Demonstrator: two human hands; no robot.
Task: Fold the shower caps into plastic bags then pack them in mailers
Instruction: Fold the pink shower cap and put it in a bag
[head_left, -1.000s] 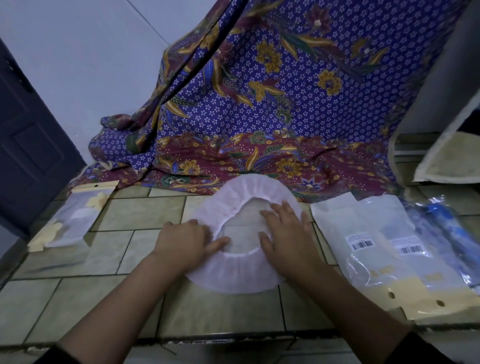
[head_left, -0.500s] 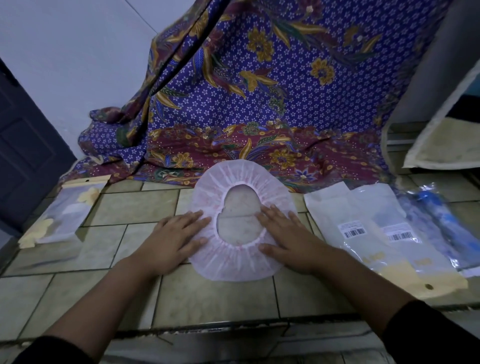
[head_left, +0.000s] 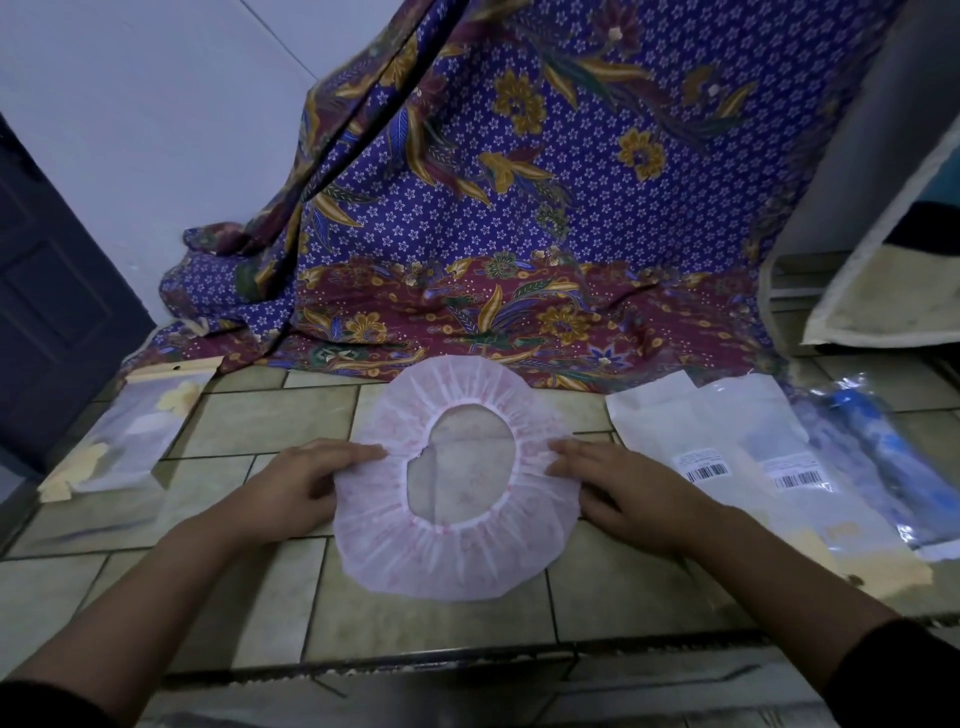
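A pale pink shower cap lies spread as a ring on the tiled surface, its opening facing up. My left hand grips the cap's left edge, fingers curled over the rim, and that edge looks slightly raised. My right hand holds the right edge, fingertips on the gathered elastic. White bags with barcode labels lie just right of the cap, overlapping each other. A clear bag with a yellow header lies to the left.
A purple and maroon batik cloth hangs behind and pools on the tiles at the back. A blue-printed plastic packet lies at far right. A pale board leans at right. The tiled ledge drops off at its front edge. A dark door stands left.
Both hands slid apart from the cap's inner opening to its outer left and right edges. The cap now lies wider and rounder, closer to me.
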